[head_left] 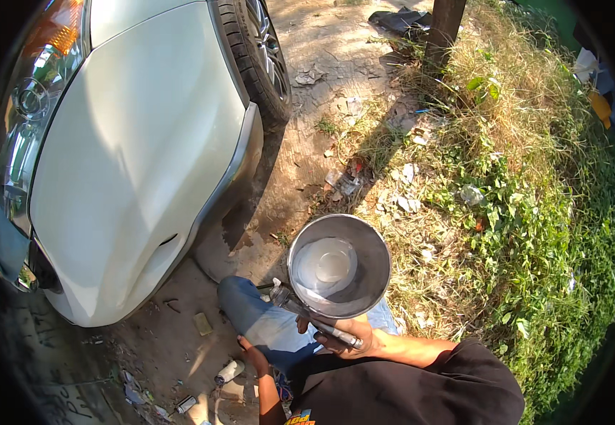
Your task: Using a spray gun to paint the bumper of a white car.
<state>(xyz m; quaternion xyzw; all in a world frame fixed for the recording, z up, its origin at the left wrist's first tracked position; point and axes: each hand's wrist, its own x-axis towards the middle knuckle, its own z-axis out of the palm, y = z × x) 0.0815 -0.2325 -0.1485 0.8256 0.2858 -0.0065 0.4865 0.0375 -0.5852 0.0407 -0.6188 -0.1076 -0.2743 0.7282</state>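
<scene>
My right hand (pixel 346 338) grips a metal spray gun (pixel 341 336) beneath a wide round cup (pixel 372 268). Pale, milky liquid (pixel 327 265) lies in the bottom of the cup, which I see from above. My left hand (pixel 254 358) is low beside my jean-clad knee (pixel 240 304), partly hidden, with its visible fingers loosely stretched and apart from the gun. The silver-white car's front corner (pixel 116 170) stands to my left, with its headlight (pixel 27 106) at the far edge.
The car's wheel (pixel 258 49) rests on the dirt ground (pixel 314 134). Dry grass and weeds (pixel 534 234) cover the right side. A wooden post (pixel 445 28) rises at the back, near a dark sheet (pixel 392 21). A small pale can (pixel 229 372) and litter lie below the bumper.
</scene>
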